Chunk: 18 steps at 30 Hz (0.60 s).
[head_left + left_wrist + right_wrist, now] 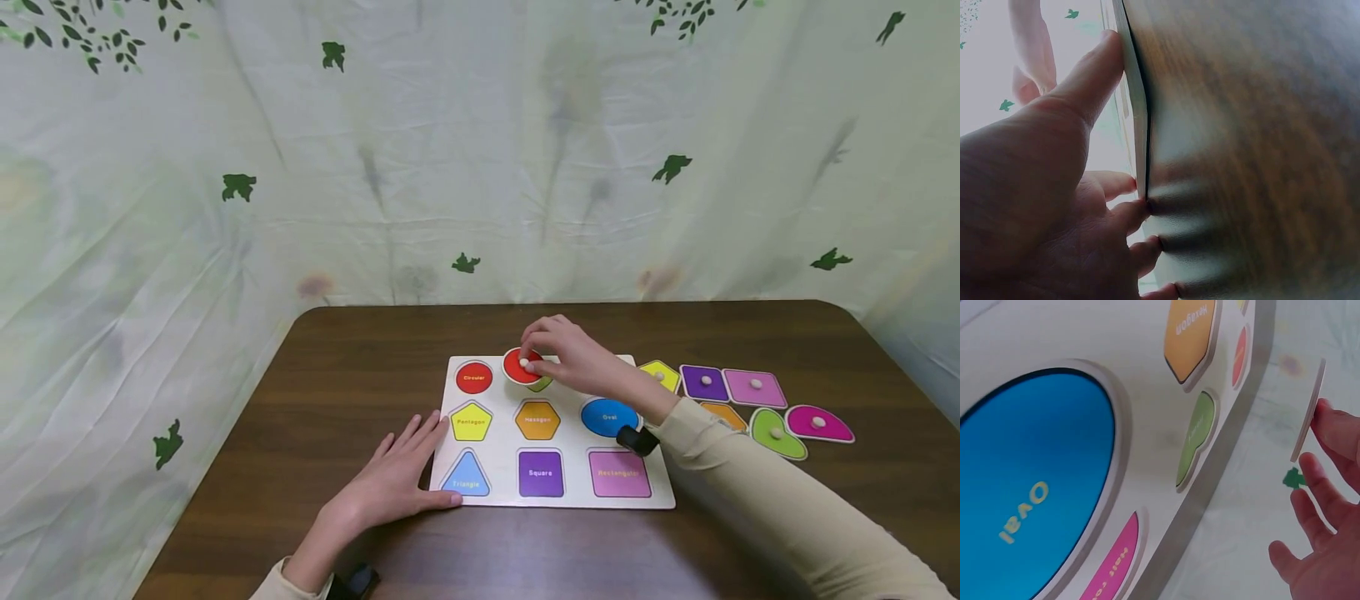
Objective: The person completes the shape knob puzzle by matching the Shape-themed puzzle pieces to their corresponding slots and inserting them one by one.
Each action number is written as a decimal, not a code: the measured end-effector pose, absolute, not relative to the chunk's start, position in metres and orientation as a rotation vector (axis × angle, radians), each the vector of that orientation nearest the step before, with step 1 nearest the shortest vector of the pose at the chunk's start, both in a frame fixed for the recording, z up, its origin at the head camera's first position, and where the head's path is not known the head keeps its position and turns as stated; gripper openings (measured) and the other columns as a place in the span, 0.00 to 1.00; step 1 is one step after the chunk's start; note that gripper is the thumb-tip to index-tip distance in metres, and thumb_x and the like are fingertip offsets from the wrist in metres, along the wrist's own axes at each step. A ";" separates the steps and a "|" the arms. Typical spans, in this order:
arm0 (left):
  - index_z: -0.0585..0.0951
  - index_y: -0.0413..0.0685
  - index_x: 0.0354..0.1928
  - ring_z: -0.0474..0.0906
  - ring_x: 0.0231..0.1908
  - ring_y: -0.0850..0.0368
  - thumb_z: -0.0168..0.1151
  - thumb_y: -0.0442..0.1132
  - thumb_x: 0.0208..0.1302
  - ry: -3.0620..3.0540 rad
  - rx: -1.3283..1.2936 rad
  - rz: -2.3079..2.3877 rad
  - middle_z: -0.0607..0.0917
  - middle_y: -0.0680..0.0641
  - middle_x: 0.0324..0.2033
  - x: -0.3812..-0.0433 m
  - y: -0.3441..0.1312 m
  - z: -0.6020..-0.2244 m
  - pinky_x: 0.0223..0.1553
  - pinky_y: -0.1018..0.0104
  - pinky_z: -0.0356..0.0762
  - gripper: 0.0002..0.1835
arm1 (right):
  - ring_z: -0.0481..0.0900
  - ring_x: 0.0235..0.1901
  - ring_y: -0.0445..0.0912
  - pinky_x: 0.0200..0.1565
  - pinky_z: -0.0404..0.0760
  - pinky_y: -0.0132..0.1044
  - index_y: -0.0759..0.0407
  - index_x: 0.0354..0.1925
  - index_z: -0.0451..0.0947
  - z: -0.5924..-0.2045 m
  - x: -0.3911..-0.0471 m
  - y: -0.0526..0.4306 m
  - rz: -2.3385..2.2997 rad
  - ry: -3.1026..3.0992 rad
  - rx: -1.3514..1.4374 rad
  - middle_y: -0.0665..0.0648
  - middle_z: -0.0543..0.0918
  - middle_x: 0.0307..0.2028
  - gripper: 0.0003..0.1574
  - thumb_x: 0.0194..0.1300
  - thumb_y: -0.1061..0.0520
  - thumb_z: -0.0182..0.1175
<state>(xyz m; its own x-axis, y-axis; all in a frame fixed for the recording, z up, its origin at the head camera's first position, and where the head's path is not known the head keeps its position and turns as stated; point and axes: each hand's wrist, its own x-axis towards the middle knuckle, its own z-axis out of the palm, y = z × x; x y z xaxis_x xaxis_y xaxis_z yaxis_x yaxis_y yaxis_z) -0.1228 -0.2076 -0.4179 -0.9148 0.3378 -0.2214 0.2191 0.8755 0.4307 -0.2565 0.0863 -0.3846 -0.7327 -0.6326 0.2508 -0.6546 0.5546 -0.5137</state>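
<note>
My right hand (566,354) pinches the white knob of a red round puzzle piece (513,372). The piece is raised above the back edge of a white shape board (502,450), partly covering the green recess (540,385). In the right wrist view the red piece (1309,415) is edge-on, apart from the board. A red recess labelled Circular (474,377) lies just left of it. My left hand (397,475) rests at the board's left edge, fingers extended, thumb on the near left corner. In the left wrist view, the fingertips (1132,215) touch the board's side.
Right of the board lie several knobbed pieces: yellow (651,372), purple (695,385), pink (738,385), orange (723,413), green (765,429) and magenta (832,429). My right forearm passes over the board's right side. A patterned curtain (480,167) hangs behind the brown table (360,367).
</note>
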 end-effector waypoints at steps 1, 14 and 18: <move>0.57 0.51 0.77 0.42 0.75 0.43 0.69 0.70 0.47 2.755 0.418 0.582 0.53 0.47 0.76 -0.123 -0.208 -0.418 0.69 0.34 0.41 0.59 | 0.67 0.58 0.51 0.52 0.77 0.48 0.50 0.39 0.84 -0.384 -0.258 0.084 0.929 -2.737 1.140 0.53 0.78 0.52 0.09 0.59 0.59 0.72; 0.57 0.50 0.77 0.42 0.75 0.43 0.69 0.69 0.49 2.766 0.458 0.582 0.53 0.47 0.76 -0.122 -0.209 -0.417 0.69 0.35 0.41 0.58 | 0.67 0.56 0.48 0.55 0.70 0.46 0.49 0.37 0.85 -0.388 -0.280 0.062 0.937 -2.754 1.182 0.51 0.78 0.51 0.04 0.61 0.56 0.70; 0.57 0.49 0.77 0.42 0.75 0.43 0.68 0.69 0.50 2.769 0.473 0.584 0.53 0.47 0.76 -0.121 -0.209 -0.417 0.69 0.35 0.41 0.58 | 0.67 0.55 0.49 0.54 0.69 0.46 0.50 0.37 0.86 -0.391 -0.285 0.055 0.948 -2.760 1.188 0.52 0.78 0.51 0.04 0.62 0.57 0.70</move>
<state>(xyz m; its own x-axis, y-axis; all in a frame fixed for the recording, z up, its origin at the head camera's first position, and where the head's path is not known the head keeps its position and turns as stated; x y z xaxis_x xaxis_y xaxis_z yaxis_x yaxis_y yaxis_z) -0.1215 -0.2094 -0.4165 -0.9096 0.3674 -0.1938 0.2578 0.8652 0.4301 -0.2854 0.0550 -0.3908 -0.7156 -0.6635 0.2183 -0.6577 0.5348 -0.5305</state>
